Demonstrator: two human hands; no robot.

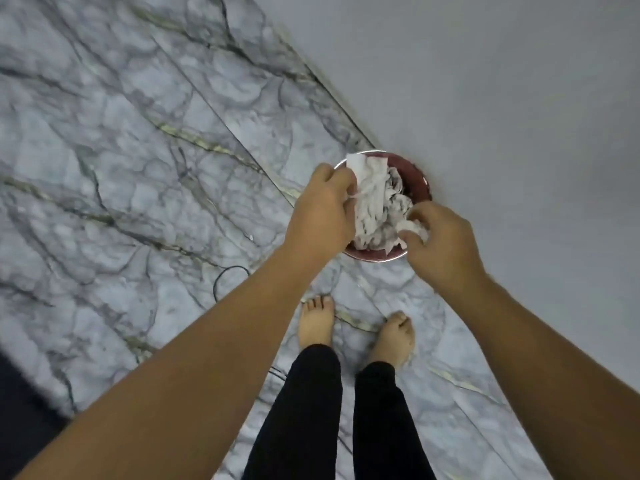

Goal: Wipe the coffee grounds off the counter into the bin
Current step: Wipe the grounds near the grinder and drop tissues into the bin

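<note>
**Count of visible items**

We count one bin [420, 183], round with a dark red inside, standing on the floor [121, 150] against one plain wall [502, 81]. We count two hands, the left hand [322, 211] and the right hand [441, 244], and two bare forearms. We count one crumpled white tissue [372, 202] over the bin; whether it is a single sheet we cannot tell. We count two bare feet [317, 322] and two black trouser legs [304, 410]. We count one thin dark cable [228, 271] on the floor.
</note>
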